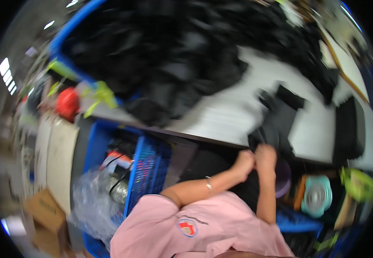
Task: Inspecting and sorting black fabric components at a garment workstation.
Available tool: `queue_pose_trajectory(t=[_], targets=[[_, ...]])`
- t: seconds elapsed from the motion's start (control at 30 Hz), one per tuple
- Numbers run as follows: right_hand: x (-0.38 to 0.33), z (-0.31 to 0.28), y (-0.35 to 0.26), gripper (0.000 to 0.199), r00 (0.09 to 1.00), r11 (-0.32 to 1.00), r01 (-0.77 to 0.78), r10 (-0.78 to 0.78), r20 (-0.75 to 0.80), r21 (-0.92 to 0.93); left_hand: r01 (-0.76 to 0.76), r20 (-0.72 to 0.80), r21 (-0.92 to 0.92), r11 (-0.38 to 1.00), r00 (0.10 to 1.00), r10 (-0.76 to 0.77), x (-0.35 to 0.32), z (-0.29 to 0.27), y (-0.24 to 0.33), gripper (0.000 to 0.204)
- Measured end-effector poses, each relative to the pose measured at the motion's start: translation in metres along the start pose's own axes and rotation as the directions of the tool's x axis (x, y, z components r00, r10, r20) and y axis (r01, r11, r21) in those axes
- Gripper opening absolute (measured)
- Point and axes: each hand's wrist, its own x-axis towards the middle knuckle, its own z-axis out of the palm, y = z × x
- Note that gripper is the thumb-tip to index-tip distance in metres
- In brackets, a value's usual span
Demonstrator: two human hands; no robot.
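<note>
At the near edge of the pale table, my left hand and my right hand are close together, fingers closed. Both grip the near end of a black cloth piece, which spreads away from me over the tabletop. Motion blur hides the fingertips and the exact kind of garment part. A bracelet circles my left wrist. Just to the right on the table lies a folded or stacked strip of black cloth.
A large heap of black cloth fills a blue-rimmed bin and spills onto the table. By my left side stands a blue crate with clear plastic. A teal fan sits under the table's right part. Cardboard boxes stand at far left.
</note>
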Motion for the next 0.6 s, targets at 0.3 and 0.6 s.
queue_pose_trajectory(t=[0.3,0.6], targets=[[0.021,-0.022,-0.011,0.030,0.933,1.000,-0.010,0.012,-0.359,0.006,0.054,0.295,-0.006,0.999,0.954,-0.050,0.022,-0.013,0.002,0.015],[0.038,0.021,0.009,0.030,0.643,0.981,0.193,-0.133,-0.754,-0.009,-0.513,0.039,0.638,0.574,0.766,0.641,-0.021,-0.016,0.063,0.040]])
